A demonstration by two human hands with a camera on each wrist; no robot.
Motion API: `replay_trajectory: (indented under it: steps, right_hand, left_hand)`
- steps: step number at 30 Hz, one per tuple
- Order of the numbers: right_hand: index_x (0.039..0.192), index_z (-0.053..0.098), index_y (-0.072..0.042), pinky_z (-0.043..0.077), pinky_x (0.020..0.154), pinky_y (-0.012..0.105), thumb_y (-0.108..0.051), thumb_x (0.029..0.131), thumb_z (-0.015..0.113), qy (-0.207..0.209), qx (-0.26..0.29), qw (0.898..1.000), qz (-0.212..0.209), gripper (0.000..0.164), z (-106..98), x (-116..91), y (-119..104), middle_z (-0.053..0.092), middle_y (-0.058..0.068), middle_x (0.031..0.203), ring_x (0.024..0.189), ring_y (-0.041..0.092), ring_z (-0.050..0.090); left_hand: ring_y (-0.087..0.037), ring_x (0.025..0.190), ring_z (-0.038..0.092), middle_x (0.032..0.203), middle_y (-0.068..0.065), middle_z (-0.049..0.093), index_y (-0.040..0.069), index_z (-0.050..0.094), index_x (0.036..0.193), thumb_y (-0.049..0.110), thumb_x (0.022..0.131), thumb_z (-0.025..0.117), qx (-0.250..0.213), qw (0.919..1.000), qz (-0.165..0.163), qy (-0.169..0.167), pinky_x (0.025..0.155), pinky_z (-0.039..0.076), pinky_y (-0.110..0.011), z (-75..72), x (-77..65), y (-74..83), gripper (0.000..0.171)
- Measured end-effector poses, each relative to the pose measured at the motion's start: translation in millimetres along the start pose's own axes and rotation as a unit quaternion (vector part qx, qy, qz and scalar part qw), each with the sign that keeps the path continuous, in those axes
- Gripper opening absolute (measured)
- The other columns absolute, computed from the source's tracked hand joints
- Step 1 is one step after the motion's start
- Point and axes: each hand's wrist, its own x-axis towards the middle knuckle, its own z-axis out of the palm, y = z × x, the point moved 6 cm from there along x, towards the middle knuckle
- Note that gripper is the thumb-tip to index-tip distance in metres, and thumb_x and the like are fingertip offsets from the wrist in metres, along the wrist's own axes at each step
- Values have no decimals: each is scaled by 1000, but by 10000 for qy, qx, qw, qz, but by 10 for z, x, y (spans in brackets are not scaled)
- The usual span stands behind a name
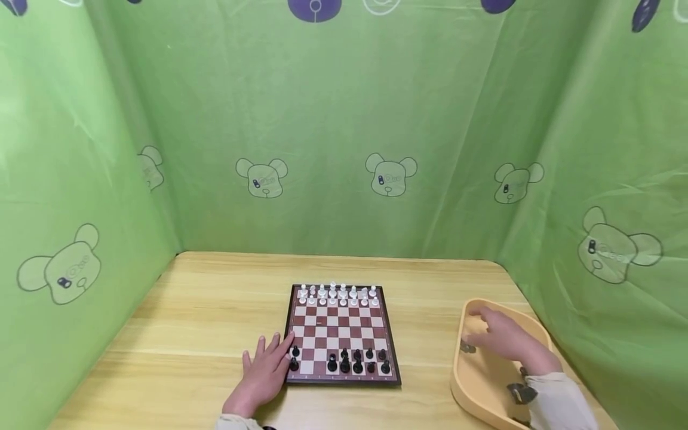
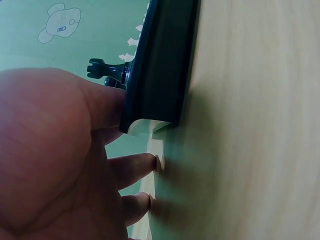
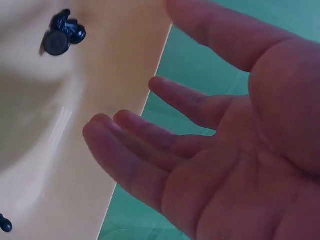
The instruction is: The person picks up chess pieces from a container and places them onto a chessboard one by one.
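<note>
A chessboard (image 1: 344, 334) lies on the table, with white chess pieces (image 1: 332, 294) in two rows along its far side. Black chess pieces (image 1: 357, 362) stand on the near rows, with gaps between some of them. My left hand (image 1: 262, 375) rests at the board's left edge, fingers spread, close to a black rook (image 2: 107, 70) and a pawn (image 1: 295, 351). Over the orange tray (image 1: 461, 385) reaches my right hand (image 1: 507, 340), its fingers apart and nothing between them. Loose black pieces (image 3: 57, 40) lie in the tray below it.
The tray stands on the right of the wooden table (image 1: 215, 310), near its right edge. Green cloth walls (image 1: 333, 119) with bear prints enclose the table at the back and both sides.
</note>
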Motion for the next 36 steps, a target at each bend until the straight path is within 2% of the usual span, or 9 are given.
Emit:
replay_trajectory:
  steps: [6, 13, 17, 22, 25, 28, 31, 33, 36]
  right_hand:
    - [127, 54, 15, 49, 96, 67, -22, 78, 87, -173, -132, 9997, -66, 70, 36, 28, 15, 61, 39, 122, 113, 57, 59]
    - [130, 52, 17, 49, 97, 65, -24, 81, 86, -495, -211, 9982, 272, 73, 133, 48, 52, 60, 39, 124, 112, 54, 60]
    - [128, 53, 14, 55, 89, 56, -22, 80, 87, -486, -274, 9977, 391, 69, 174, 67, 72, 65, 33, 116, 96, 38, 66]
    - [123, 55, 14, 55, 77, 43, -19, 77, 85, -473, -356, 9970, 491, 64, 228, 105, 102, 68, 22, 100, 80, 22, 58]
    - [120, 57, 13, 52, 69, 39, -15, 76, 82, -489, -267, 9972, 498, 57, 268, 120, 130, 63, 11, 84, 73, 20, 55]
    - [109, 60, 5, 49, 64, 35, -12, 77, 81, -472, -176, 9975, 486, 42, 309, 141, 163, 58, 4, 78, 70, 18, 53]
    - [94, 59, -2, 47, 61, 32, -8, 79, 79, -411, -131, 9984, 364, 26, 339, 166, 181, 56, 2, 77, 69, 17, 51]
    - [88, 57, -5, 46, 60, 31, -5, 80, 78, -384, -79, 9987, 323, 22, 350, 179, 188, 55, 1, 76, 69, 16, 50]
    - [86, 57, -6, 45, 60, 30, -2, 80, 77, -357, -77, 9989, 302, 21, 355, 190, 195, 54, 1, 75, 68, 16, 50]
  left_hand:
    - [-58, 151, 12, 161, -27, 35, 20, 45, 157, 27, 109, 44, -54, 10000, 11, -51, 114, -8, -79, 4, -15, 0, 48]
    - [-59, 151, 12, 161, -29, 35, 20, 46, 157, 29, 110, 43, -114, 9999, 68, -59, 113, -8, -79, -47, -56, 53, 48]
    - [-61, 149, 12, 160, -32, 34, 17, 46, 157, 26, 110, 44, -159, 9997, 75, -157, 112, -9, -81, -99, -84, 134, 48]
    - [-59, 150, 11, 161, -29, 34, 16, 48, 156, 23, 110, 46, -68, 9994, -102, -313, 113, -6, -80, -121, -83, 171, 47]
    - [-59, 151, 11, 162, -29, 34, 16, 47, 157, 23, 110, 45, -44, 9993, -115, -348, 112, -6, -80, -121, -80, 178, 47]
    - [-60, 150, 12, 160, -30, 35, 16, 48, 156, 24, 110, 45, -120, 9997, -17, -188, 112, -7, -81, -112, -79, 164, 47]
    - [-60, 150, 11, 160, -30, 35, 17, 47, 156, 27, 110, 43, -174, 9998, 61, -57, 112, -8, -81, -90, -74, 127, 48]
    - [-61, 150, 11, 160, -31, 34, 17, 47, 157, 28, 110, 43, -191, 9998, 57, -102, 112, -8, -81, -97, -76, 136, 48]
    - [-60, 150, 10, 161, -30, 34, 16, 47, 156, 26, 109, 44, -217, 9996, 0, -173, 112, -9, -80, -106, -70, 147, 48]
